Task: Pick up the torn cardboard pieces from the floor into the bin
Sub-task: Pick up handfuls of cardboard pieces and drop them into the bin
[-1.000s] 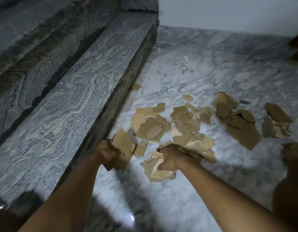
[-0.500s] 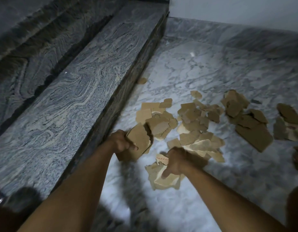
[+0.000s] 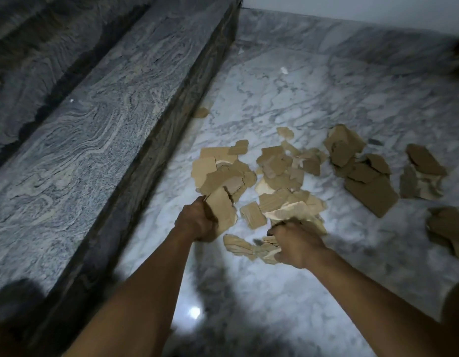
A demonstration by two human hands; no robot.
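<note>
The white marble floor [image 3: 313, 300] lies open in the near half of the view, below and between the two forearms, with bare marble also beyond the scatter up to the wall [image 3: 352, 6]. On the left a grey granite step [image 3: 107, 119] runs diagonally. Its dark front edge [image 3: 171, 140] drops to the floor just beside the left hand [image 3: 196, 222], so room is tight on that side.

The left hand grips an upright stack of torn cardboard [image 3: 222, 210], whose top edge meets the near side of the left heap [image 3: 220, 173]. The right hand [image 3: 299, 243] is curled round a pale, ragged bundle [image 3: 251, 247] that sticks out to its left, low over the floor; whether the bundle touches the marble I cannot tell. A single loose piece [image 3: 253, 215] lies between the two hands.

The rest of the torn cardboard is on the floor: a middle heap [image 3: 282, 176], a darker group to the right [image 3: 362, 173], more pieces near the right edge [image 3: 424, 173] and one small piece against the step [image 3: 201, 112].

Against half a second ago, the right hand has shifted rightward, up to the near edge of the middle heap, and its bundle now trails left of the hand, not below it. The left hand's stack sits closer to the left heap.
</note>
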